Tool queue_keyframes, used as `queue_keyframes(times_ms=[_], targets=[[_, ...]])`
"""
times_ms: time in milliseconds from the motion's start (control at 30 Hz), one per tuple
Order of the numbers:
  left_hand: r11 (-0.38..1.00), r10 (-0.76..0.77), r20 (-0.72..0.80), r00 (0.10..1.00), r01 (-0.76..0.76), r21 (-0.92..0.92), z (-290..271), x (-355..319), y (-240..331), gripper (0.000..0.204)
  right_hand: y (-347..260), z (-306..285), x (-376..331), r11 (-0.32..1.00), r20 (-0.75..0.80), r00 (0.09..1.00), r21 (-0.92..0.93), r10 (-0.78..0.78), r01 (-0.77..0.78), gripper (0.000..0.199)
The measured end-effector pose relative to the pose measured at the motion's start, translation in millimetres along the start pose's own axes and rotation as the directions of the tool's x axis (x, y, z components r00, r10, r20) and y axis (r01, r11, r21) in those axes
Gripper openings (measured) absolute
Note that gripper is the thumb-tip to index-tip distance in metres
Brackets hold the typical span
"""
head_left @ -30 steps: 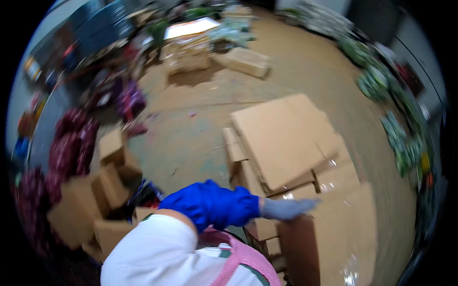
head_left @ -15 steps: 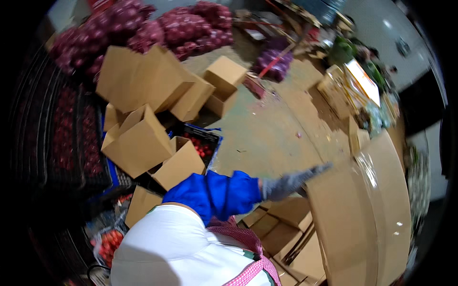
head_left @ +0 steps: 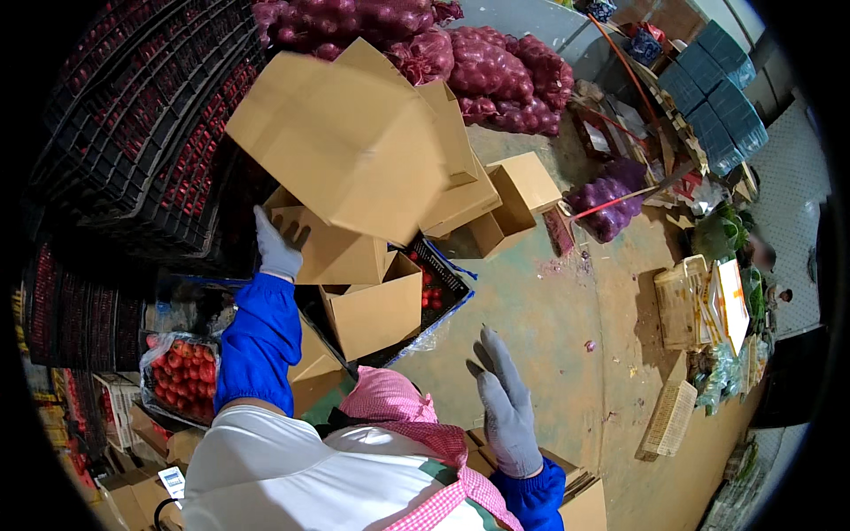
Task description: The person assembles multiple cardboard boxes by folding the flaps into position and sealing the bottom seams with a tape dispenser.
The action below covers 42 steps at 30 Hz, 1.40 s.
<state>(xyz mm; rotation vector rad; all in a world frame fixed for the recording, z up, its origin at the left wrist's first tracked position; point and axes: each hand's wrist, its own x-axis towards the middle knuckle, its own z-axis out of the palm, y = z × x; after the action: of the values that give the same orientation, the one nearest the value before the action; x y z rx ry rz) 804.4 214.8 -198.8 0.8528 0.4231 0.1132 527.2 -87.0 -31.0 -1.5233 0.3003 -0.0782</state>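
Left hand (head_left: 280,251), beside a carton (head_left: 335,252), and right hand (head_left: 507,414) spread open, holding nothing; black crate (head_left: 425,251) contains red produce (head_left: 432,292).

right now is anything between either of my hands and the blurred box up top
Nothing visible blocks the left hand from the blurred box; part of a lower box shows in the gap. From the right hand, floor and the black crate lie across the line in this view, but seem lower, so likely no barrier.

A produce storeroom, it seems: stacked black crates (head_left: 168,142), net sacks of onions (head_left: 491,66) and cardboard boxes (head_left: 376,314) fill the floor (head_left: 549,310).
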Motion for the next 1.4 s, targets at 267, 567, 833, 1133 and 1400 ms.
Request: queue_keyframes(times_ms=[267,567,833,1133,1400], targets=[[0.993,-0.117,0.245,0.963,0.116,0.017,-46,63,-95,0.060,48,-93,-80,0.894,-0.398,0.843,0.404,0.362,-0.194,0.039],[0.994,0.050,0.261,0.964,-0.022,-0.107,126,81,-97,0.041,135,-74,-221,0.663,-0.608,0.504,0.743,0.613,0.092,0.028],[0.505,0.598,0.216,0.772,-0.571,0.647,176,120,-9,0.068,151,-69,-248,0.613,-0.620,0.313,0.779,0.720,0.134,0.020],[-0.502,0.427,0.724,0.542,-0.525,0.688,89,92,-38,0.019,156,-81,-232,0.728,-0.653,0.437,0.685,0.618,-0.006,0.023],[-0.195,-0.443,0.063,0.894,-0.164,0.967,-40,44,-113,0.055,166,-81,-215,0.697,-0.578,0.483,0.710,0.657,-0.099,0.025]])
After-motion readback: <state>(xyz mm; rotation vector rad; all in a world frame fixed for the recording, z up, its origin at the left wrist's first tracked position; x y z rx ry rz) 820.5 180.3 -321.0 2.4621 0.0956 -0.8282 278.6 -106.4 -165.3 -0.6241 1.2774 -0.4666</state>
